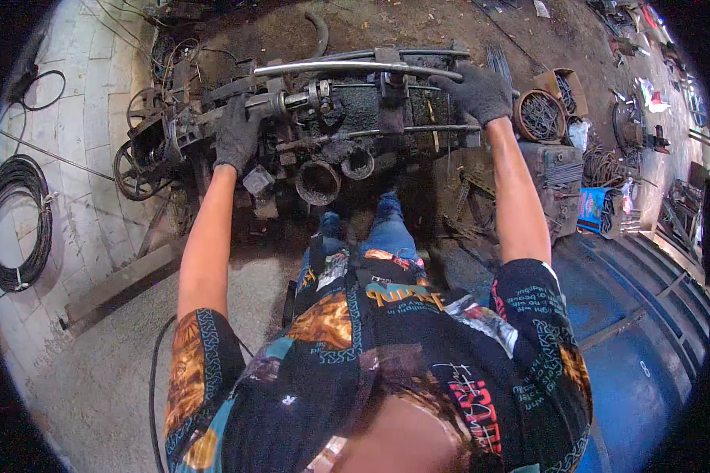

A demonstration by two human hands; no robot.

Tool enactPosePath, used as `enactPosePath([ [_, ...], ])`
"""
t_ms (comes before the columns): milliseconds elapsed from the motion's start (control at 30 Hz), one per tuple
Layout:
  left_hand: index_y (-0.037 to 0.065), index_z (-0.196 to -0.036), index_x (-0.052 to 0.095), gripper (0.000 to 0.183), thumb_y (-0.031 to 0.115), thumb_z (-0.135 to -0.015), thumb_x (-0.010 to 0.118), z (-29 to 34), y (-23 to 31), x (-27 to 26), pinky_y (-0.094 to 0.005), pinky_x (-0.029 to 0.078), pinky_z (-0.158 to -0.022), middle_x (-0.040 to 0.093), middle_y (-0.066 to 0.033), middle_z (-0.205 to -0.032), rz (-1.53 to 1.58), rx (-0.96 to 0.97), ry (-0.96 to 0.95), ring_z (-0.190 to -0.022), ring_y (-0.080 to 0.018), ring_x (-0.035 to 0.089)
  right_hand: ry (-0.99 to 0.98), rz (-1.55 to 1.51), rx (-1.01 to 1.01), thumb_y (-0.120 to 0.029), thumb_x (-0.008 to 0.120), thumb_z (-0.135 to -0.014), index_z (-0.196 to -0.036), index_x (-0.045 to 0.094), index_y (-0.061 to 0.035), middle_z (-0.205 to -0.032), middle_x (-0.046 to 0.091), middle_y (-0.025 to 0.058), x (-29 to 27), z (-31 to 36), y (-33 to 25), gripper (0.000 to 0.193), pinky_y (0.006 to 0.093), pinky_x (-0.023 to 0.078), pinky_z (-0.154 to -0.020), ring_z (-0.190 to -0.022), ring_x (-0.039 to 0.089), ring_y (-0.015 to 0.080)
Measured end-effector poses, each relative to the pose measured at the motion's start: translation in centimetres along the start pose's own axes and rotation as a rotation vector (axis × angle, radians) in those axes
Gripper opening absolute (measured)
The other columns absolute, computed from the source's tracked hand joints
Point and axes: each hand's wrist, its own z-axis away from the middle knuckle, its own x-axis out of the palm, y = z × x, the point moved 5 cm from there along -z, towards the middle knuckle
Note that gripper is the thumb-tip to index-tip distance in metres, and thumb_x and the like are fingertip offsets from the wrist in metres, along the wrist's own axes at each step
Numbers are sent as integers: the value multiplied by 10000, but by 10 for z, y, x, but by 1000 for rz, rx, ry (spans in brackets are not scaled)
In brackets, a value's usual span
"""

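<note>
An oily dark machine (pixel 351 106) with long rails lies across the far side in front of me. My left hand (pixel 238 135), in a dark grey knitted glove, is at its left part beside the spindle (pixel 296 101). Those fingers curl over a dark part that I cannot make out. Along the machine's far side runs a smooth, slightly bent metal rod (pixel 347 68). My right hand (pixel 483 91), gloved alike, is closed around its right end. Two round greasy cups (pixel 318 183) sit at the machine's near side, between my arms.
Spoked handwheels (pixel 126 175) stand at the machine's left. A coil of black cable (pixel 12 225) lies on the pale floor. To the right are a round container of metal pieces (pixel 539 114), a cardboard box (pixel 569 85) and a dark metal block (pixel 552 177). Blue metal sheeting (pixel 607 315) lies nearer.
</note>
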Motion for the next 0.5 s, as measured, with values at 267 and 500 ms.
enactPosePath([
  [267, 50, -1492, 379, 644, 353, -956, 567, 18, -11, 7, -471, 293, -1168, 428, -241, -1492, 17, -126, -159, -1414, -394, 359, 362, -123, -109, -565, 686, -819, -1008, 711, -96, -945, 699, 182, -12, 26, -8, 507, 496, 511, -795, -897, 666, 378],
  [500, 84, -1515, 354, 656, 358, -957, 563, 27, -16, 2, -463, 277, -1178, 424, -214, -1507, -40, -95, -176, -1411, -383, 369, 413, -758, 172, -313, 794, -780, -1138, 630, 15, -1024, 656, 206, 87, 55, -60, 513, 425, 464, -953, -1055, 612, 349],
])
